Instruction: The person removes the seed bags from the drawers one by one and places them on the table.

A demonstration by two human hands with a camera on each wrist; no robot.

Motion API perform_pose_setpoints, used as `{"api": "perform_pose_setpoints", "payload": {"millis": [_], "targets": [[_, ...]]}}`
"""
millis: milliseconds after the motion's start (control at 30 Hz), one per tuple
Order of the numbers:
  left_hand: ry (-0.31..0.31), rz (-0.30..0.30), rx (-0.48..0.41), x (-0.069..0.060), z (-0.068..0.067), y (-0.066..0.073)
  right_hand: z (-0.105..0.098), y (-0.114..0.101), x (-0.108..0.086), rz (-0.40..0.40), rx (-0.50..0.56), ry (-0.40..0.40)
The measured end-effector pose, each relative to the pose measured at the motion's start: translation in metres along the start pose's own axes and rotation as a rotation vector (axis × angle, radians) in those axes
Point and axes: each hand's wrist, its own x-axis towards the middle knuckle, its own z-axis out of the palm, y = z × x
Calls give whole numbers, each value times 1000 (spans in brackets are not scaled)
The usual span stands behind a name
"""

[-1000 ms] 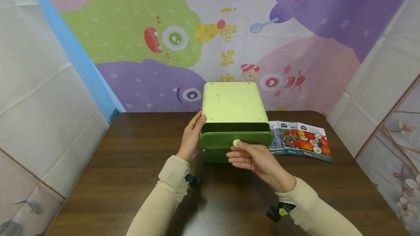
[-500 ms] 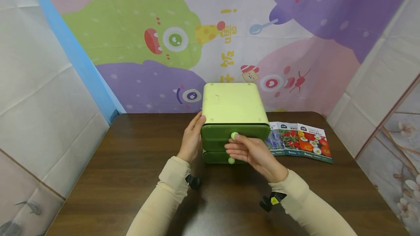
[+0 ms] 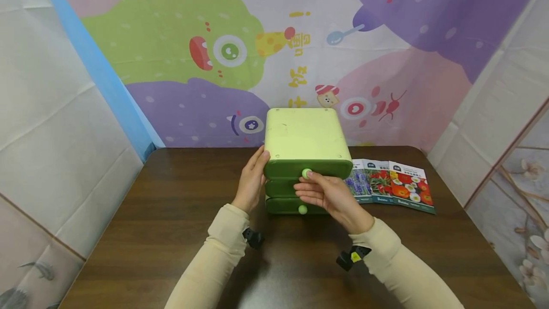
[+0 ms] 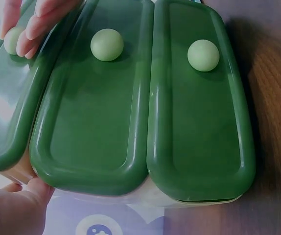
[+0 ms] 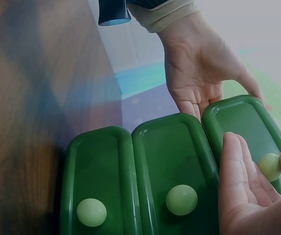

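A small chest of drawers (image 3: pixel 306 132) with a pale yellow-green top stands on the table, its three dark green drawer fronts facing the person. My right hand (image 3: pixel 336 199) pinches the round light green knob (image 3: pixel 306 173) of the top drawer (image 3: pixel 280 169) between thumb and finger, the other fingers held fairly straight. Against the chest's left side rests my left hand (image 3: pixel 250 180), fingers along the wall, also seen in the right wrist view. The middle drawer (image 4: pixel 89 117) and the bottom drawer (image 4: pixel 204 117) look shut, each with a knob. The top drawer's front sits close under the chest's top edge.
Several seed packets (image 3: pixel 411 187) with flower pictures lie fanned out on the dark wooden table (image 3: pixel 184 232), right of the chest. Behind the table hangs a cartoon-print cloth (image 3: pixel 171 46). Pale panels stand at both sides.
The top drawer has slid back into the chest, pushed by my right hand at its knob, and the dark gap above it has gone. My left hand has stayed at the chest's side.
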Motion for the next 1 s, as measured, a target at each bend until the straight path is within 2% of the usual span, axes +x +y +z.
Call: {"api": "perform_pose_setpoints", "payload": {"millis": [233,667,900,1000], "targets": [[-4,-2,14,0,1,0,1,-2,-1,5,-6,-1],[1,-9,15,-1,1,0,-5,-5,-8,11,-114,1],[6,-14,5,0,1,0,-10,-4,-20,-73,-290,21],[4,-12,12,1,1,-1,-12,-2,-23,-95,-325,33]]}}
